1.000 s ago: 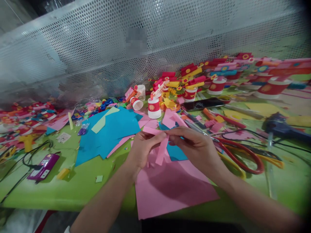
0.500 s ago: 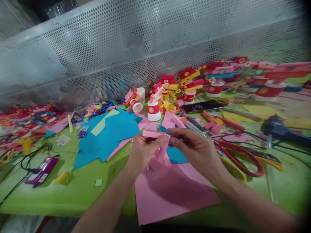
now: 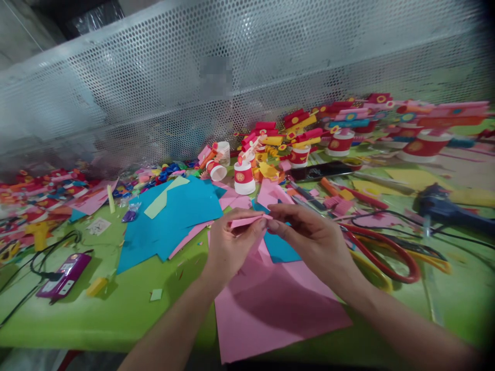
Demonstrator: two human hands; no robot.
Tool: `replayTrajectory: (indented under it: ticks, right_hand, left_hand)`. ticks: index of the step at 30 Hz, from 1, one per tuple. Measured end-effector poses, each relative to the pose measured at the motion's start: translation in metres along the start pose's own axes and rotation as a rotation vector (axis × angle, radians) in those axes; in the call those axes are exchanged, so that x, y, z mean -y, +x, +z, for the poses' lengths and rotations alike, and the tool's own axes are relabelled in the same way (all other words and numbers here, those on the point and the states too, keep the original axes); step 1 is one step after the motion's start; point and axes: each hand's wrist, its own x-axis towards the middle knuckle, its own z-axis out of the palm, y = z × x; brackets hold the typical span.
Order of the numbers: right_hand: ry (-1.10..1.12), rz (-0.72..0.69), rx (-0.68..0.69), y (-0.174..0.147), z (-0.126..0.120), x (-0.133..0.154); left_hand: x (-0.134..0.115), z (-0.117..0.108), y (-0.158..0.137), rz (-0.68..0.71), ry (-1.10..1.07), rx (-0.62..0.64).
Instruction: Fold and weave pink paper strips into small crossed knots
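A narrow folded strip of pink paper (image 3: 247, 221) is pinched between the thumb and fingers of my left hand (image 3: 232, 239). My right hand (image 3: 309, 232) has its thumb and fingertips closed on the strip's right end, close to the left thumb. Below both hands lies a larger pink paper sheet (image 3: 278, 319), reaching the table's front edge. Blue paper (image 3: 280, 247) shows partly under and behind the hands. Just beyond them stands a red and white paper cup (image 3: 244, 178) with small rolled-paper pieces on top.
Red-handled scissors (image 3: 402, 268) and a blue glue gun (image 3: 444, 206) with its cable lie to the right. Blue sheets (image 3: 174, 216) and a purple power strip (image 3: 65, 275) are on the left. Decorated cups (image 3: 340, 141) line the back, before a perforated metal panel (image 3: 154, 77).
The hanging part of the pink strip has been folded up, so the strip now looks narrow and flat between my fingertips. My hands stay in nearly the same place.
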Motion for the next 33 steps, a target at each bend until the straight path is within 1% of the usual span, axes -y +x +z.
replayTrajectory:
  ticks: [7,9,17,20,23,25,27,29,33]
  right_hand:
    - [-0.015,-0.038,-0.023,-0.001,0.001,-0.002]
    - [-0.03,-0.048,-0.034,-0.002,0.001,-0.002]
    - [0.046,-0.031,-0.069,-0.002,0.003,-0.001]
    - [0.034,-0.04,-0.081,-0.003,0.004,-0.001]
    - [0.012,-0.051,-0.09,-0.004,0.006,-0.001]
    - [0.001,-0.052,-0.092,-0.004,0.007,-0.002]
    - [0.0,-0.045,-0.08,-0.004,0.007,-0.003]
    - [0.026,-0.015,-0.044,-0.003,0.006,-0.002]
    - [0.122,0.097,0.055,0.001,0.006,0.003]
  left_hand:
    - [0.002,-0.001,0.001,0.029,0.007,0.007]
    - [0.004,-0.001,0.002,0.011,-0.025,0.019]
    - [0.008,-0.002,0.005,-0.142,-0.222,0.082]
    - [0.012,-0.001,0.007,-0.236,-0.347,0.126]
    - [0.015,-0.001,0.008,-0.34,-0.469,0.113]
    - [0.015,-0.001,0.008,-0.365,-0.513,0.11]
    - [0.014,-0.002,0.008,-0.352,-0.51,0.123]
    - [0.013,-0.004,0.009,-0.3,-0.465,0.119]
    - [0.009,-0.006,0.009,-0.083,-0.294,0.049]
